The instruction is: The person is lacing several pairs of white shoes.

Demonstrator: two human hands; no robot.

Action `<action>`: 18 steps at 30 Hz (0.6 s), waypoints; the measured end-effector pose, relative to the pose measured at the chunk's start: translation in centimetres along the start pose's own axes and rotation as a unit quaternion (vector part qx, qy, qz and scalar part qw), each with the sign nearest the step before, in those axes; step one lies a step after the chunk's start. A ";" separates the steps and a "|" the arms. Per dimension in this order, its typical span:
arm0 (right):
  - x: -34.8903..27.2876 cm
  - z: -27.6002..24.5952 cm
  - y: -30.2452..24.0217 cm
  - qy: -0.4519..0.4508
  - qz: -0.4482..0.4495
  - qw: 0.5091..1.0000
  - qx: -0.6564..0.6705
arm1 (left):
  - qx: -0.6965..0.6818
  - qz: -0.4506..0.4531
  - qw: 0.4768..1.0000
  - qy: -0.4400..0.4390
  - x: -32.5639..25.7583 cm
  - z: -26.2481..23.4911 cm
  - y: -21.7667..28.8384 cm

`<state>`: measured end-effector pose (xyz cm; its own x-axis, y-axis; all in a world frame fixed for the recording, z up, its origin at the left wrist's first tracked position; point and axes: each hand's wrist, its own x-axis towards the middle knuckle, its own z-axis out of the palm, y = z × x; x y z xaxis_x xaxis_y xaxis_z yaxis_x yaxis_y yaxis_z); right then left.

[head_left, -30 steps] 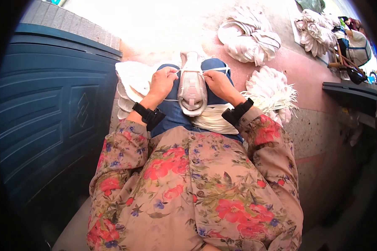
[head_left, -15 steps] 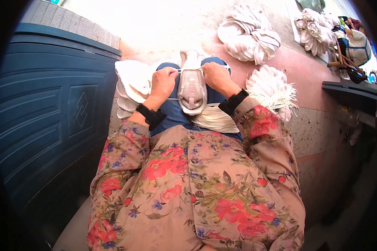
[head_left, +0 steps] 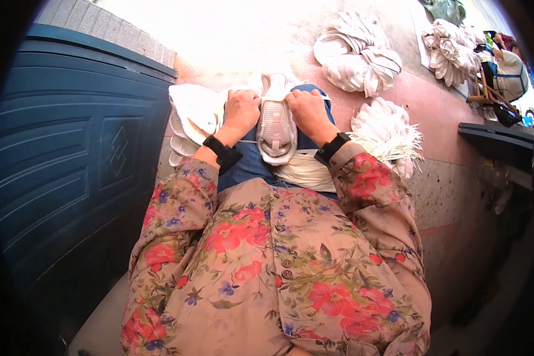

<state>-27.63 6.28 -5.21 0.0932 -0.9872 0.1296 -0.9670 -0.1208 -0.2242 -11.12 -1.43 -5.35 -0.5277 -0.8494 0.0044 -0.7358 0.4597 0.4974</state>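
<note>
A white-and-grey shoe upper [head_left: 277,127] lies lengthwise over my lap between my jean-covered knees, its toe toward me. My left hand [head_left: 242,111] is closed at its left side, and my right hand [head_left: 310,113] is closed at its right side. Both pinch a white shoelace by the lace opening, though the fingertips are partly hidden by the knuckles. Beneath the toe, a bundle of cream laces [head_left: 305,171] rests across my lap. Beside my left knee sits a stack of white shoe uppers [head_left: 193,113].
To the left stands a dark blue panelled door [head_left: 83,136]. On the floor ahead to the right lies a large heap of white shoe uppers [head_left: 362,56], with a nearer fringed bundle [head_left: 385,133]. Farther right are another pile [head_left: 451,50] and a dark ledge [head_left: 498,142].
Both hands have drawn closer to the shoe upper's sides. The lace stretches that showed between hands and shoe are now mostly covered. The view has shifted slightly.
</note>
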 end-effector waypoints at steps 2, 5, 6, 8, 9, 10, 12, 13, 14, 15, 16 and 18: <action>0.0 0.1 -0.1 0.000 -0.008 1.000 -0.027 | 0.005 -0.001 1.000 -0.002 0.2 0.2 0.1; -0.1 0.5 0.1 -0.003 0.008 1.000 0.001 | 0.031 0.009 0.999 0.015 0.3 0.2 0.6; -0.1 0.6 0.2 -0.002 0.008 1.000 0.000 | 0.050 0.030 0.998 0.009 0.4 0.1 0.8; -0.2 0.8 0.4 -0.009 0.042 0.998 0.035 | 0.069 0.051 0.996 0.004 0.5 -0.3 1.1; -0.2 0.9 0.4 -0.009 0.041 0.999 0.034 | 0.069 0.054 0.996 -0.012 0.5 -0.6 1.3; -0.3 1.0 0.4 -0.013 0.064 0.995 0.069 | 0.069 0.057 0.996 -0.029 0.6 -0.7 1.4; -0.2 1.2 0.4 -0.016 0.086 0.991 0.103 | 0.060 0.064 0.996 -0.018 0.6 -0.1 1.2; -0.2 1.4 0.3 -0.005 0.095 0.987 0.127 | 0.051 0.070 0.996 -0.010 0.7 0.2 1.1; -0.3 1.3 0.3 0.006 0.104 0.983 0.152 | 0.051 0.072 0.996 -0.009 0.7 0.2 1.1; -0.3 1.3 0.2 0.006 0.104 0.983 0.151 | 0.025 0.033 0.999 -0.018 0.8 0.1 1.0; -0.5 1.3 0.1 0.039 0.105 0.988 0.107 | -0.001 -0.006 1.000 -0.027 0.9 0.0 1.0; -0.6 1.0 0.1 0.073 0.104 0.990 0.062 | 0.013 -0.006 1.000 -0.009 0.7 -0.1 1.1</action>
<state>-27.55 6.80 -6.24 -0.1494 -0.9676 0.2034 -0.9246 0.0638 -0.3755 -12.28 -1.59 -4.66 -0.5269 -0.8498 -0.0169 -0.7523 0.4571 0.4745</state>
